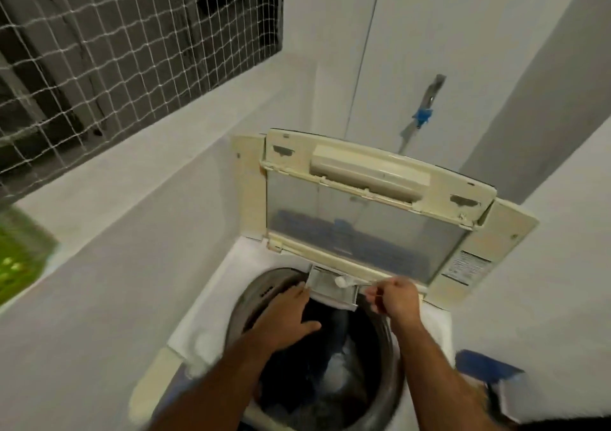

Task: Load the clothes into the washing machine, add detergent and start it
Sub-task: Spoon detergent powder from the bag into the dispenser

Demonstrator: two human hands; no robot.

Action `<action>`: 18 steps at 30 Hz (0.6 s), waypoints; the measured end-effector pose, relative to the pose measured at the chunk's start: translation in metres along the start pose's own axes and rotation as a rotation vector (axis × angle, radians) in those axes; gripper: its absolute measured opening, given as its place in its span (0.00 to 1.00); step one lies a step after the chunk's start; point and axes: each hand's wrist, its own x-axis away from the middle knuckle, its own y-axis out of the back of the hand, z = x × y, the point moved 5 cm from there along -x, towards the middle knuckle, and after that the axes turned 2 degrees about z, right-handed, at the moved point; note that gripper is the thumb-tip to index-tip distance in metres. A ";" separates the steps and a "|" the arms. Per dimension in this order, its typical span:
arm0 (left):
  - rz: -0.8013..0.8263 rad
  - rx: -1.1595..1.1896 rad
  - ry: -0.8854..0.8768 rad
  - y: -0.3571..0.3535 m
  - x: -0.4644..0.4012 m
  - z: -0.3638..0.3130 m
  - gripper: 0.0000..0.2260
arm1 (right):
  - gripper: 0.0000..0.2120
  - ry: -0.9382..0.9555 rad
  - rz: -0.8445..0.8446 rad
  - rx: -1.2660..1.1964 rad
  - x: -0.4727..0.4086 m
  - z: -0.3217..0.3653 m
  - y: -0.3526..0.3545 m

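Observation:
A top-loading washing machine (205, 328) stands open, its yellowed lid (370, 205) raised at the back. Dark and pale clothes (330, 358) lie in the steel drum. A small detergent drawer (330, 290) sticks out over the drum's far rim. My left hand (291, 315) reaches over the drum, fingers straight, fingertips touching the drawer's left edge. My right hand (393, 298) pinches the handle of a small white scoop (344, 281), whose head sits over the drawer.
White walls close in on the left and right of the machine. A netted window (125, 50) is up on the left. A tap with a blue fitting (426, 106) is on the back wall. A blue object (486, 367) lies at the right of the machine.

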 end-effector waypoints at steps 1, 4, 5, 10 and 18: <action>0.027 -0.009 -0.001 -0.009 -0.008 -0.003 0.37 | 0.11 0.000 -0.005 0.024 -0.005 -0.006 0.000; 0.091 -0.063 0.015 -0.029 -0.024 -0.005 0.38 | 0.10 0.096 -0.027 0.244 -0.017 -0.015 -0.007; 0.103 -0.092 0.023 -0.034 -0.029 -0.004 0.38 | 0.10 0.165 -0.031 0.359 -0.017 -0.013 -0.010; 0.111 -0.150 0.048 -0.047 -0.039 -0.006 0.40 | 0.08 0.482 0.061 0.729 -0.005 -0.011 -0.028; 0.088 -0.140 0.042 -0.048 -0.033 -0.005 0.40 | 0.09 0.593 0.042 0.818 0.009 -0.014 -0.030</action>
